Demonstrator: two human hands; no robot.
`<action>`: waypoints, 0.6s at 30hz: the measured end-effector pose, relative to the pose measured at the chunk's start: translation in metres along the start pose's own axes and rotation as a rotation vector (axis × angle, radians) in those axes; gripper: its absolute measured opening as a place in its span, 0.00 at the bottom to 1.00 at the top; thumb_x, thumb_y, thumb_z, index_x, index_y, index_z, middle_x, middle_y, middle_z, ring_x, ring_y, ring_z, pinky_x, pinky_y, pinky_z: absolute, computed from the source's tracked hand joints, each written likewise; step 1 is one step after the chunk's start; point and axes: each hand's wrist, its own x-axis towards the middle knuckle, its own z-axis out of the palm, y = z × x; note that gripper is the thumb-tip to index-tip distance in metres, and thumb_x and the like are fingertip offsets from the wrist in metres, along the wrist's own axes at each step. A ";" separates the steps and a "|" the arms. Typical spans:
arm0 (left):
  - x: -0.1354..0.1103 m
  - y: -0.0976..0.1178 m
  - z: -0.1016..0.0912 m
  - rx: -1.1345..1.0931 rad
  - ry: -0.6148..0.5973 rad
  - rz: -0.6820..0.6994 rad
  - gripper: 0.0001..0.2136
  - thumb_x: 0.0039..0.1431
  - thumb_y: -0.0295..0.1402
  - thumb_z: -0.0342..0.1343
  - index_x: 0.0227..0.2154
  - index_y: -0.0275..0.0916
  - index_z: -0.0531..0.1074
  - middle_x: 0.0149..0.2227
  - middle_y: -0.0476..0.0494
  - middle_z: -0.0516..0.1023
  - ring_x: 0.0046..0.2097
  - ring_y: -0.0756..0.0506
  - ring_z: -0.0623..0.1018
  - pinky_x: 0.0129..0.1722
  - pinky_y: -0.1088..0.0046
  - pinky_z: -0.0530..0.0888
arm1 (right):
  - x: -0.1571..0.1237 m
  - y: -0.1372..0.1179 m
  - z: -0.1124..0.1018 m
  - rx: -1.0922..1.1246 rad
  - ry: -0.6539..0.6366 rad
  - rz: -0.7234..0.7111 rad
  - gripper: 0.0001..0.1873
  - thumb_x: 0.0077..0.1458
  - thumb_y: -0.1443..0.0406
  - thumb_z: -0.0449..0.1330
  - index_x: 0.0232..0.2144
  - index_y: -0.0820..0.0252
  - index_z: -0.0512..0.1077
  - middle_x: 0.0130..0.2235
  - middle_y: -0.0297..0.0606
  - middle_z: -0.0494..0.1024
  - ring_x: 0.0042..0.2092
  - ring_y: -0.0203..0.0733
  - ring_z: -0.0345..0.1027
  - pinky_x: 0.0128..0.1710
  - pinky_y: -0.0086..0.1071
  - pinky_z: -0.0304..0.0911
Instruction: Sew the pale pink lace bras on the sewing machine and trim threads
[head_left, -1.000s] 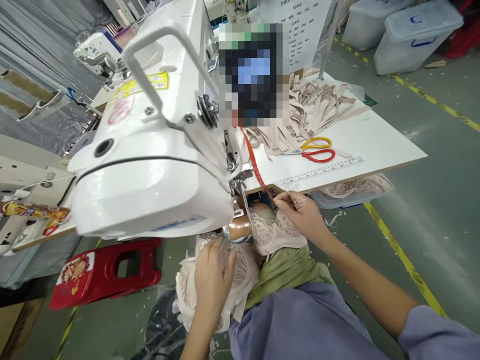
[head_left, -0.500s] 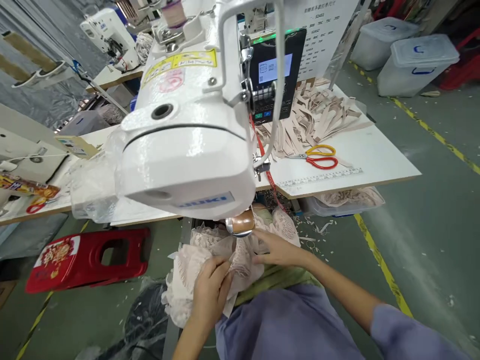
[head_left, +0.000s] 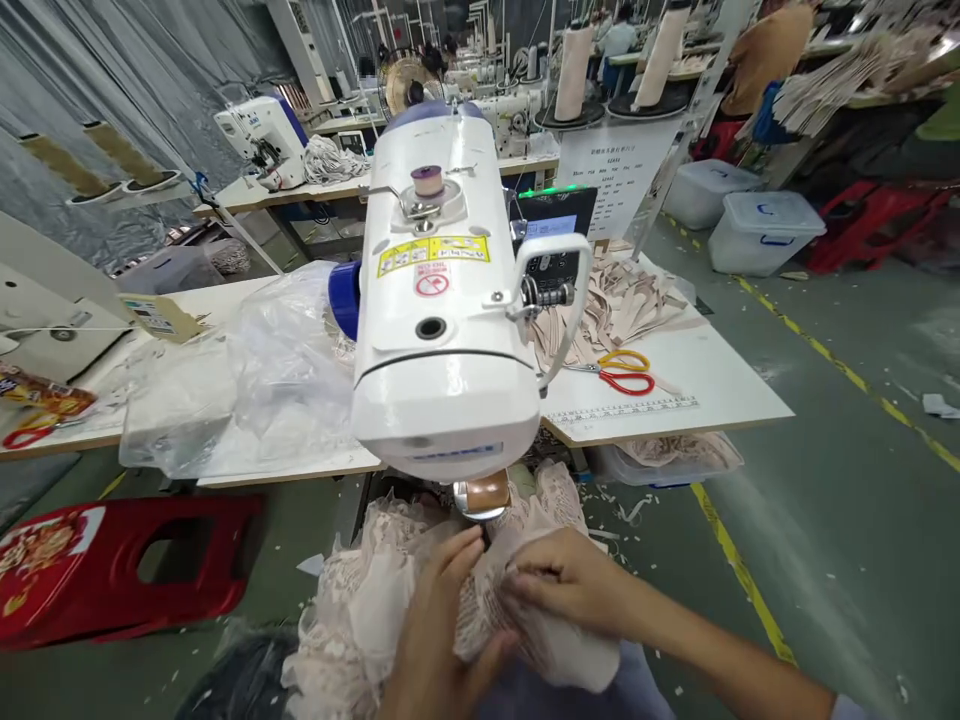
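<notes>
My right hand (head_left: 577, 588) is closed on a pale pink lace piece (head_left: 544, 630), its fingers curled and pinching the fabric. My left hand (head_left: 442, 620) lies against the same lace on its left side, with fingers stretched out and the thumb apart. More frilly lace fabric (head_left: 337, 640) is bunched to the left of that hand. Just above both hands is the rounded metal and copper-coloured end (head_left: 484, 495) of the sewing machine's lower arm. The white sewing machine (head_left: 450, 400) head stands over it. Some lace also lies to the right of that end.
Scissors with red and yellow handles (head_left: 626, 372) and a ruler strip (head_left: 622, 412) lie on the white table (head_left: 735, 400), near a heap of beige straps (head_left: 622, 300). Clear plastic bags (head_left: 277, 360) cover the left side. A red stool (head_left: 180, 560) stands at lower left.
The view has tilted up, showing more of the room. My right hand has drawn back from the machine end and now pinches raised lace. My left hand has opened out beside it.
</notes>
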 end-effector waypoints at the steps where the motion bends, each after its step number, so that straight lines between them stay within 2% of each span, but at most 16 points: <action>1: 0.006 0.005 0.002 -0.069 0.002 0.045 0.30 0.61 0.37 0.58 0.64 0.44 0.56 0.60 0.32 0.70 0.60 0.36 0.72 0.55 0.59 0.74 | -0.003 -0.007 -0.002 0.015 -0.054 -0.038 0.18 0.60 0.58 0.54 0.21 0.60 0.65 0.22 0.30 0.65 0.26 0.33 0.57 0.26 0.27 0.51; 2: 0.011 0.010 0.003 -0.141 -0.036 0.082 0.31 0.60 0.38 0.58 0.64 0.44 0.56 0.59 0.34 0.72 0.59 0.37 0.73 0.54 0.61 0.74 | -0.005 -0.014 -0.004 0.032 -0.105 -0.078 0.20 0.62 0.56 0.52 0.21 0.60 0.64 0.22 0.30 0.64 0.26 0.32 0.56 0.26 0.27 0.51; 4: 0.024 0.017 0.001 -0.258 -0.191 0.061 0.24 0.59 0.40 0.60 0.57 0.43 0.67 0.49 0.38 0.79 0.50 0.39 0.78 0.47 0.67 0.76 | -0.007 -0.024 -0.010 0.054 -0.173 -0.141 0.22 0.65 0.55 0.50 0.23 0.61 0.64 0.24 0.30 0.65 0.27 0.32 0.58 0.29 0.26 0.52; 5: 0.030 0.020 -0.002 -0.287 -0.264 -0.009 0.17 0.58 0.40 0.60 0.49 0.42 0.72 0.41 0.41 0.81 0.44 0.41 0.80 0.41 0.70 0.76 | -0.007 -0.026 -0.013 0.048 -0.178 -0.155 0.22 0.66 0.55 0.49 0.24 0.61 0.65 0.25 0.31 0.66 0.28 0.32 0.59 0.29 0.26 0.52; 6: 0.035 0.021 -0.005 -0.300 -0.304 -0.109 0.11 0.58 0.40 0.59 0.39 0.40 0.75 0.34 0.44 0.80 0.37 0.44 0.79 0.35 0.73 0.74 | -0.005 -0.026 -0.016 0.030 -0.163 -0.153 0.22 0.66 0.54 0.48 0.25 0.61 0.66 0.25 0.31 0.66 0.28 0.32 0.59 0.29 0.26 0.52; 7: 0.041 0.022 -0.008 -0.305 -0.305 -0.214 0.09 0.58 0.40 0.58 0.32 0.39 0.74 0.28 0.46 0.77 0.31 0.46 0.76 0.31 0.75 0.71 | -0.003 -0.025 -0.019 0.005 -0.129 -0.139 0.21 0.66 0.54 0.49 0.25 0.61 0.67 0.25 0.30 0.65 0.28 0.32 0.58 0.28 0.26 0.51; 9: 0.053 0.021 -0.015 -0.317 -0.207 -0.377 0.12 0.58 0.40 0.55 0.24 0.39 0.71 0.22 0.49 0.71 0.26 0.49 0.70 0.26 0.76 0.66 | 0.006 -0.019 -0.024 -0.060 -0.022 -0.096 0.21 0.63 0.54 0.53 0.22 0.60 0.64 0.21 0.28 0.61 0.25 0.31 0.53 0.24 0.27 0.46; 12: 0.070 0.017 -0.019 -0.338 0.007 -0.522 0.12 0.57 0.42 0.55 0.25 0.39 0.71 0.22 0.51 0.70 0.26 0.49 0.69 0.26 0.76 0.64 | 0.025 -0.012 -0.029 -0.152 0.147 -0.019 0.26 0.58 0.53 0.56 0.16 0.59 0.54 0.18 0.27 0.52 0.22 0.30 0.45 0.22 0.29 0.39; 14: 0.080 0.013 -0.017 -0.305 0.125 -0.598 0.12 0.55 0.43 0.56 0.25 0.39 0.70 0.22 0.51 0.71 0.26 0.48 0.69 0.26 0.75 0.65 | 0.037 -0.011 -0.032 -0.176 0.204 0.030 0.29 0.57 0.51 0.56 0.15 0.58 0.48 0.18 0.27 0.48 0.22 0.30 0.42 0.22 0.30 0.38; 16: 0.088 0.007 -0.013 -0.283 0.182 -0.620 0.12 0.54 0.42 0.56 0.22 0.40 0.69 0.22 0.50 0.72 0.27 0.47 0.71 0.27 0.74 0.67 | 0.046 -0.012 -0.034 -0.167 0.230 0.065 0.29 0.57 0.51 0.55 0.15 0.58 0.48 0.19 0.28 0.48 0.23 0.31 0.43 0.22 0.30 0.40; 18: 0.093 0.001 -0.009 -0.296 0.188 -0.578 0.12 0.54 0.40 0.55 0.19 0.40 0.68 0.24 0.48 0.75 0.30 0.45 0.74 0.30 0.73 0.70 | 0.050 -0.011 -0.036 -0.158 0.255 0.063 0.28 0.57 0.51 0.56 0.14 0.57 0.51 0.19 0.29 0.51 0.24 0.33 0.46 0.23 0.29 0.44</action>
